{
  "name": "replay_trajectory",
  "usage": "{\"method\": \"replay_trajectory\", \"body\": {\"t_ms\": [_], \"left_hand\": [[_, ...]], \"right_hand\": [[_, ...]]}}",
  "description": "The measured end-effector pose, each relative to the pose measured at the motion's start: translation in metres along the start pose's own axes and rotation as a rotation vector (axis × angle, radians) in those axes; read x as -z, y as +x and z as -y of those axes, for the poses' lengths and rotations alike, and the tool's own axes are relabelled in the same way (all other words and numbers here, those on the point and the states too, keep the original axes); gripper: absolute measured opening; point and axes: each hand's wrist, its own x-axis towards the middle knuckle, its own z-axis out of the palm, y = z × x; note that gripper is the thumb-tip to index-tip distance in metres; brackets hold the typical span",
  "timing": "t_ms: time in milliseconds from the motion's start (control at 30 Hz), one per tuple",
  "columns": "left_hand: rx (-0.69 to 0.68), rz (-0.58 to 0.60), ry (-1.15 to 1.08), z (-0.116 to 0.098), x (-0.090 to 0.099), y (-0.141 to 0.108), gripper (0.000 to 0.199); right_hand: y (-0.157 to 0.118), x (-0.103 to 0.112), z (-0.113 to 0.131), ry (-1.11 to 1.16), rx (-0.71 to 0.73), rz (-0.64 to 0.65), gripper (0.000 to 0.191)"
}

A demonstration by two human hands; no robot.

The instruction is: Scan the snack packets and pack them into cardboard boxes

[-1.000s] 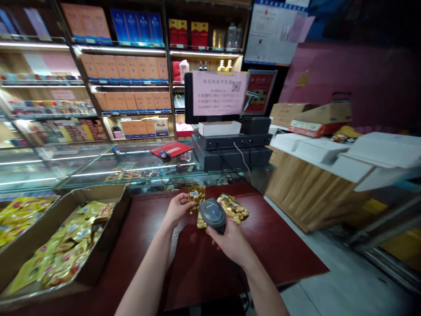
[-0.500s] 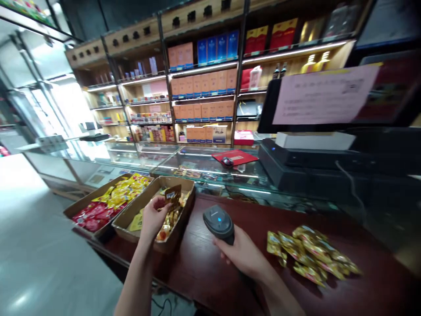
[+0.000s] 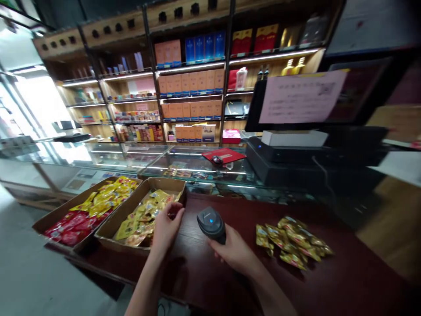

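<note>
My right hand [image 3: 232, 253] grips a dark grey handheld barcode scanner [image 3: 212, 224] with a small blue light on top, holding it above the dark red counter top [image 3: 342, 281]. To its right lies a loose pile of gold foil packets [image 3: 291, 243], apart from the hand. My left hand [image 3: 167, 230] holds nothing, its fingers slightly curled just over the front corner of a cardboard box [image 3: 120, 244]. That box is full of yellow and gold packets.
A second cardboard box [image 3: 52, 213] with red and yellow packets stands to the left. Behind the counter are a glass display case [image 3: 194, 169] with a red mat and mouse, a black till [image 3: 279, 153], and lit shelves [image 3: 187, 83] of boxed goods.
My left hand no longer holds a packet and has moved down beside the box. The view has turned slightly, and the scanner stays in my right hand.
</note>
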Motion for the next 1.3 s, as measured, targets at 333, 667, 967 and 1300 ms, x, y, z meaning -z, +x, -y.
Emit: {"method": "replay_trajectory", "body": {"t_ms": [333,667,967,1300], "left_hand": [[0.028,0.581,0.047,0.007,-0.182,-0.032,0.015],[0.062,0.717,0.2,0.024,-0.261,-0.053,0.019],[0.25,0.604,0.043,0.053,-0.219,-0.032,0.023],[0.331,0.363,-0.392,0.052,-0.164,-0.012,0.038]], "right_hand": [[-0.037,0.089,-0.045,-0.116,-0.057,-0.322,0.015],[-0.061,0.125,-0.068,-0.039,-0.143,-0.396,0.018],[-0.049,0.103,-0.067,-0.012,-0.16,-0.311,0.017],[-0.027,0.061,-0.062,-0.082,-0.134,-0.172,0.014]]}}
